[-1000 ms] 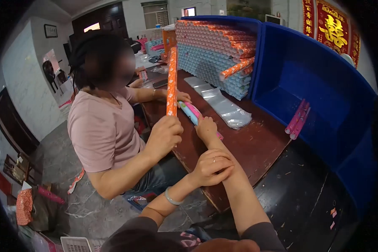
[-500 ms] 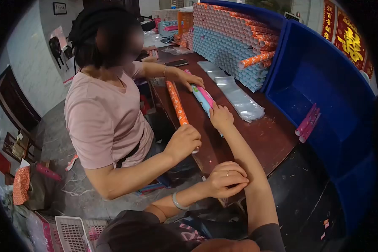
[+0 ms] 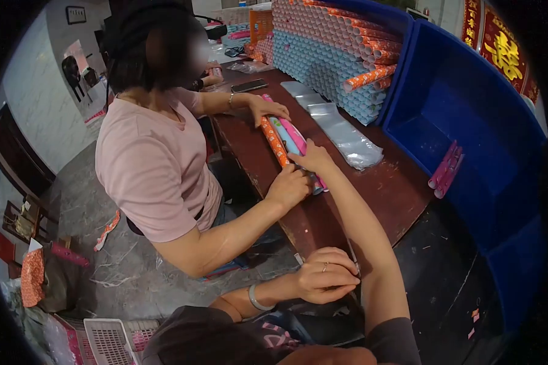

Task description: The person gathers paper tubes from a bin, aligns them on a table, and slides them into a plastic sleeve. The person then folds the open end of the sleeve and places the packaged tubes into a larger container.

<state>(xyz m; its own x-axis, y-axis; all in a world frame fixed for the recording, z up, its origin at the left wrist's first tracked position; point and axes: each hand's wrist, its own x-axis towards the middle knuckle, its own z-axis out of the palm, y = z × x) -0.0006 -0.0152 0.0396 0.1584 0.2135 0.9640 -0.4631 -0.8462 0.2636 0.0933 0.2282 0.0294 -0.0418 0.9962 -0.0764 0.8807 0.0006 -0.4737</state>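
Note:
My right hand is closed round the lower part of a bundle on the table, with a pink roll and a light blue roll in it. Against the bundle's left side lies an orange patterned roll. A co-worker's two hands are on the rolls, one at the far end and one at the near end. My left hand, with a ring and a bangle, is near the table's front corner beside my right forearm. Its fingers are curled together, and nothing shows in them.
Clear plastic sleeves and a phone lie on the dark red table. Stacked rolls stand behind. Blue bins are at the right, with pink rolls at one rim. A co-worker in pink sits at the left.
The co-worker has brought the orange roll rightward against the pink and blue rolls. My right hand has shifted slightly toward the upper left; my left hand is slightly lower, off my forearm.

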